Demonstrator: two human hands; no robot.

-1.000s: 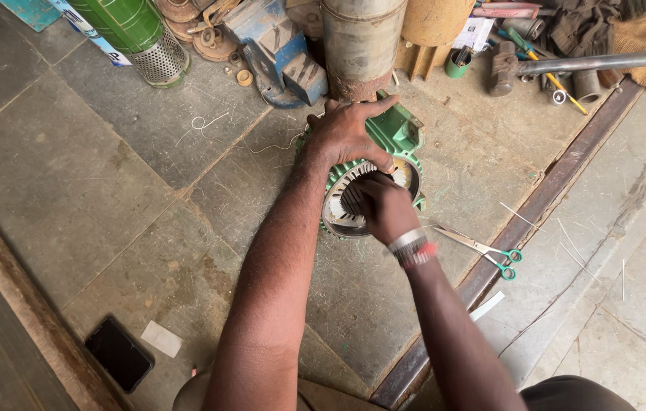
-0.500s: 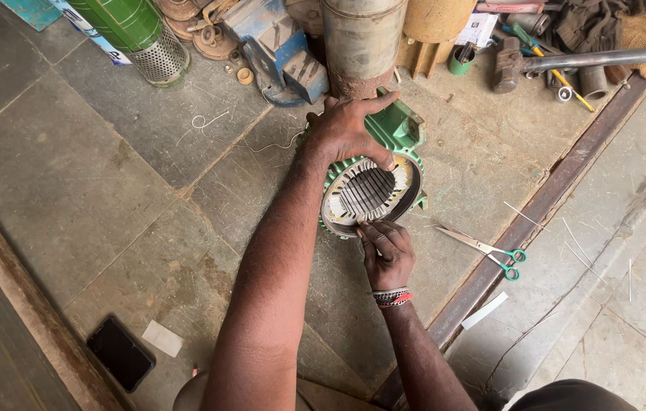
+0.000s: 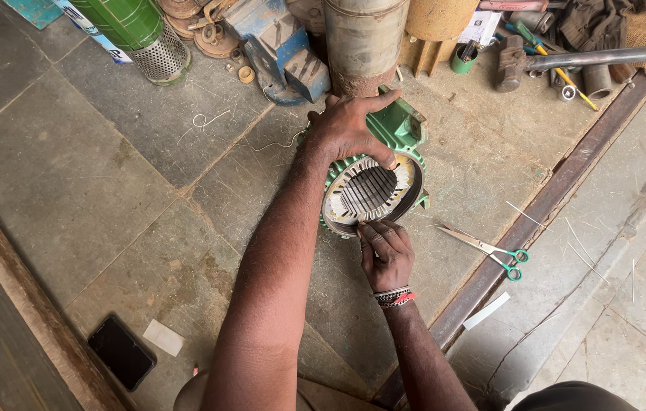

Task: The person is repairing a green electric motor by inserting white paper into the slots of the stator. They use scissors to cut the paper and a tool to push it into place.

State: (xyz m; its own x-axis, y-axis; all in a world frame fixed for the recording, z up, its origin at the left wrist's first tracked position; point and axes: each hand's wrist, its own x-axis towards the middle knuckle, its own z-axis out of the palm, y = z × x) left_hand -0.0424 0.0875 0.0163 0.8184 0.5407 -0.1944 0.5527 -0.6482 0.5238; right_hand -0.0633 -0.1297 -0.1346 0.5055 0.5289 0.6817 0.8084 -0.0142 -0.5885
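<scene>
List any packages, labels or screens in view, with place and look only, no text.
Phone: flat on the floor at lower left, black rectangle, dark screen.
Paper slip: beside the phone, small, white.
Printed sheet: top, among the tools, white with dark print.
Banded tube: top left by the green cylinder, white and blue.

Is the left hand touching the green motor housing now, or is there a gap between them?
Touching. The head view shows the left hand spread over the far rim of the green motor housing, fingers lying on it with no gap.

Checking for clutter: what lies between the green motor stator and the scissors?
Bare stone floor between stator and scissors, per the head view.
</scene>
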